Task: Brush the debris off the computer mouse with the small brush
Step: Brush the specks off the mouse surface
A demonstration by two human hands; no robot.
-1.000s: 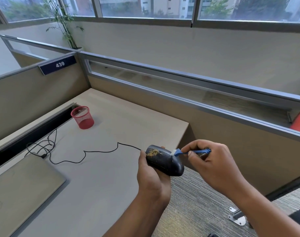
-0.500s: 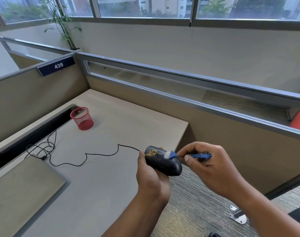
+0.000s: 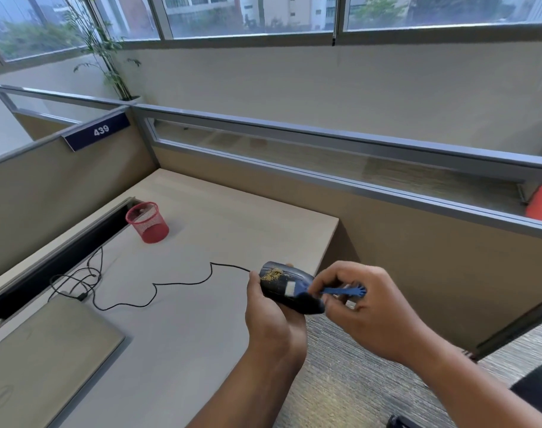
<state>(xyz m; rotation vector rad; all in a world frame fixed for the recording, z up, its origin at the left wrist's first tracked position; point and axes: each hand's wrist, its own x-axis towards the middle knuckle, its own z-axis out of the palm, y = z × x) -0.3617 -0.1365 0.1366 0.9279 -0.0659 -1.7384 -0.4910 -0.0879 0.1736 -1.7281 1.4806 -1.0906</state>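
My left hand (image 3: 271, 319) grips a black wired computer mouse (image 3: 282, 282) from below, holding it just past the desk's right edge. A patch of yellowish debris (image 3: 271, 274) lies on the mouse's front top. My right hand (image 3: 365, 307) pinches a small blue brush (image 3: 340, 291) by its handle. The brush's white bristles (image 3: 289, 288) rest on the middle of the mouse's back, a little behind the debris. The mouse cable (image 3: 183, 283) trails left across the desk.
A red mesh cup (image 3: 147, 222) stands on the beige desk (image 3: 201, 319) at the back left. A closed laptop (image 3: 41, 359) lies at the near left, beside a cable trough (image 3: 56, 267). Cubicle partitions (image 3: 325, 143) ring the desk; grey carpet (image 3: 356, 387) lies below my hands.
The brush has slid left along the mouse, from its rear end to the middle of its back, toward the debris. My left hand keeps the mouse in place.
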